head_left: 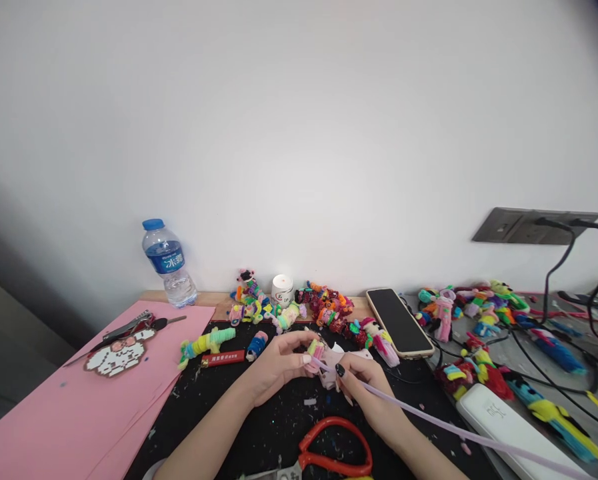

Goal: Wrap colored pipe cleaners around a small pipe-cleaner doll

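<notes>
My left hand [279,365] pinches a small fuzzy craft piece [317,351] of pink, yellow and green above the black mat [229,407]. My right hand [366,390] holds the near end of a long lilac pipe cleaner [459,431], which runs off to the lower right. The pipe cleaner's end meets the small piece between both hands. A pale pink fuzzy lump [335,365] sits under the fingers. Red-handled scissors [335,451] lie just in front of my wrists.
Several colourful pipe-cleaner figures [323,307] line the back edge. A water bottle [169,263], white jar [282,290], phone [399,321], pink paper [63,407] with keys [123,330], a white case [503,420] and black cables [559,267] surround the mat.
</notes>
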A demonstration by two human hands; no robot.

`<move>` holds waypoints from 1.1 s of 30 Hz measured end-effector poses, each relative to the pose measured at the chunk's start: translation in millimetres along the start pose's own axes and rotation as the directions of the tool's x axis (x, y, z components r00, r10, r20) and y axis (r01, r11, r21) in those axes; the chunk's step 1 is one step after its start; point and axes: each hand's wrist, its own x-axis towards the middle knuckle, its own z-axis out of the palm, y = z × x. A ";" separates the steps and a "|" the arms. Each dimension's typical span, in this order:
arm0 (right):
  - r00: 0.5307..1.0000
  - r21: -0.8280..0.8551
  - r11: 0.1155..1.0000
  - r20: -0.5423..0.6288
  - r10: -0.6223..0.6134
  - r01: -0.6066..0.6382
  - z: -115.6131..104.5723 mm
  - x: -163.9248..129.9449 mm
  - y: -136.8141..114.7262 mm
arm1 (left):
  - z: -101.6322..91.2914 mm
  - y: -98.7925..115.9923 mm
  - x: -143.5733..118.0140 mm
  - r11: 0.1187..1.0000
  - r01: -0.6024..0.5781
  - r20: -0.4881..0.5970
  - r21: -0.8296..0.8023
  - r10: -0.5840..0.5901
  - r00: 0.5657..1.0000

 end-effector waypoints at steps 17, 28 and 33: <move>0.998 -0.128 0.991 -0.052 -0.034 0.028 1.5 -1.6 9.5 | 1.8 3.8 -1.8 0.999 0.032 0.017 -0.010 -0.031 0.999; 0.998 -0.176 0.983 -0.029 -0.060 0.054 -0.2 -1.3 0.4 | 0.1 -0.4 0.8 0.994 0.013 0.027 0.107 -0.016 1.000; 0.997 -0.160 0.984 -0.020 -0.076 0.072 -0.8 -0.8 -2.9 | -1.0 -1.6 1.4 0.990 -0.002 0.045 0.140 -0.005 0.999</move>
